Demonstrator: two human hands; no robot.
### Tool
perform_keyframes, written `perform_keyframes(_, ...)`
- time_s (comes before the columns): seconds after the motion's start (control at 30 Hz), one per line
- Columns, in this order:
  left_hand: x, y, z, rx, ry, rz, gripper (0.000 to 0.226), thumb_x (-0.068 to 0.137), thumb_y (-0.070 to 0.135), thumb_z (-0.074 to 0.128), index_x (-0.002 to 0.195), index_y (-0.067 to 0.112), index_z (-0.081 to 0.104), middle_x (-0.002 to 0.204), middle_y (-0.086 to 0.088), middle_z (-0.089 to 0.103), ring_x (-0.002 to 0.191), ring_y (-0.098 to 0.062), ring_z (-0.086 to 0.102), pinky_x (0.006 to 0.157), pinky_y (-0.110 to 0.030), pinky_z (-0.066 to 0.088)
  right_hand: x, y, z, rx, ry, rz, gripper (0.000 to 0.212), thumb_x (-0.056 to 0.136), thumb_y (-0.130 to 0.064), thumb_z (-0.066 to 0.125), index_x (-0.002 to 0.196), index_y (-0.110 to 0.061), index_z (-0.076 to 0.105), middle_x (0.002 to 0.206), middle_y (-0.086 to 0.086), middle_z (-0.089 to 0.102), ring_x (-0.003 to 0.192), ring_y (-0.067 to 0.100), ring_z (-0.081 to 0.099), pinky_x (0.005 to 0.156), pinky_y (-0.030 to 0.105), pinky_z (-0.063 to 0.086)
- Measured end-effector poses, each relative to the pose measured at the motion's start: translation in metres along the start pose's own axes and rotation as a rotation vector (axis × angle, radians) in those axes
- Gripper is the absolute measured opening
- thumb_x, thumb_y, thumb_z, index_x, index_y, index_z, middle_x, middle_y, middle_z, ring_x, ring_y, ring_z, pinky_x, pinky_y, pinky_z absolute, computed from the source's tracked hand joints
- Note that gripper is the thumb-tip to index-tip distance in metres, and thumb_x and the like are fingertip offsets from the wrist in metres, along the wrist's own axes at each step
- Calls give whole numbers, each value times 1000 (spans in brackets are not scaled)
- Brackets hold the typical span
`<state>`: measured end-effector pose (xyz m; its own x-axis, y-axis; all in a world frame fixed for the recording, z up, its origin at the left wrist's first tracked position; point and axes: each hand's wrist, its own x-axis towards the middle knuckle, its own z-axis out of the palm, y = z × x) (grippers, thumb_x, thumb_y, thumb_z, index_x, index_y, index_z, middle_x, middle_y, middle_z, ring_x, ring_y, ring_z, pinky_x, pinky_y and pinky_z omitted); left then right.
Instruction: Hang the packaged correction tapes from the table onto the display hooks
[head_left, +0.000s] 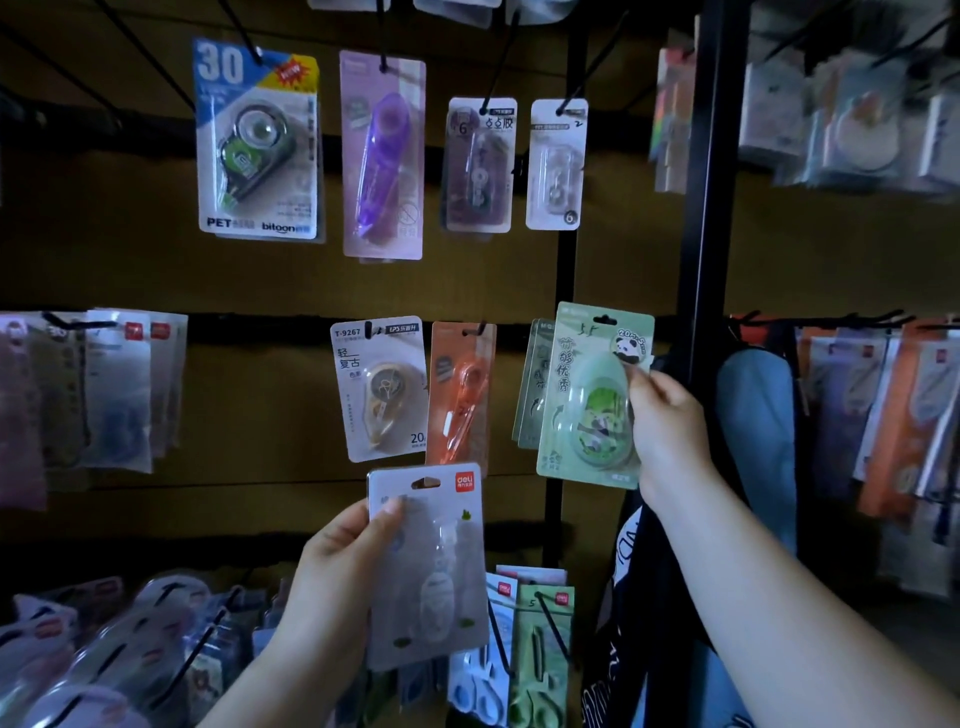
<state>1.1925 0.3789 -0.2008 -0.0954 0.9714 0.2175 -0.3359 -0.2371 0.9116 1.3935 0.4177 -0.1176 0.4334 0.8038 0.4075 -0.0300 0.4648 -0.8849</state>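
Before the dim hook wall, seen from the head camera, both hands are raised and each is closed on a packaged correction tape. The right hand pinches the right edge of a green panda pack, thumb on the blister front and fingers behind; the pack stands nearly upright, its hang hole at the top. Just behind and left of this grip, similar green packs hang on a hook. Further left of it hang an orange pack and a white T-9267 pack.

Lower and to the left, the left hand holds a white deli pack by its left edge, thumb across the upper left of the card. The pack is tilted slightly and is on no hook. Directly above this grip hangs the white T-9267 pack; below and right of it, green scissors packs hang on a black hook.
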Motion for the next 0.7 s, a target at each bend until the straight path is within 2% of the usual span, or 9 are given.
perform_keyframes(0.2, 2, -1, 2, -2, -1, 3, 17, 89, 19, 51, 83, 15, 66, 61, -2, 73, 60, -20, 67, 56, -34, 51, -1, -1, 1, 19, 3, 14, 30, 94, -27, 47, 65, -27, 51, 69, -6, 58, 64, 11, 57, 63, 27, 49)
perform_keyframes(0.33, 5, -4, 2, 4, 2, 9, 17, 89, 20, 51, 85, 14, 67, 64, -1, 74, 66, -22, 66, 56, -34, 51, -2, -1, 2, 67, 28, 47, 31, 94, -27, 47, 63, -26, 51, 68, -5, 57, 63, 13, 56, 70, 34, 50)
perform_keyframes(0.47, 6, -5, 1, 8, 4, 7, 17, 89, 19, 51, 83, 15, 67, 65, -2, 74, 67, -24, 66, 56, -34, 52, 1, 1, 4, 78, 31, 130, 32, 95, -25, 46, 64, -22, 54, 68, -2, 58, 63, 16, 56, 65, 29, 48)
perform_keyframes(0.6, 5, -5, -2, 9, -2, 0, 17, 89, 19, 51, 85, 15, 67, 68, -3, 73, 68, -25, 66, 56, -35, 51, 7, 5, 4, 39, 15, 150, 29, 94, -27, 48, 65, -23, 54, 70, -2, 58, 64, 16, 56, 74, 33, 49)
perform_keyframes(0.7, 7, -6, -3, 10, -3, 7, 17, 89, 19, 50, 85, 14, 67, 65, -2, 74, 67, -24, 66, 57, -35, 50, 12, 9, 9, 38, -2, 148, 23, 93, -26, 49, 71, -19, 55, 71, -1, 58, 65, 15, 56, 72, 32, 49)
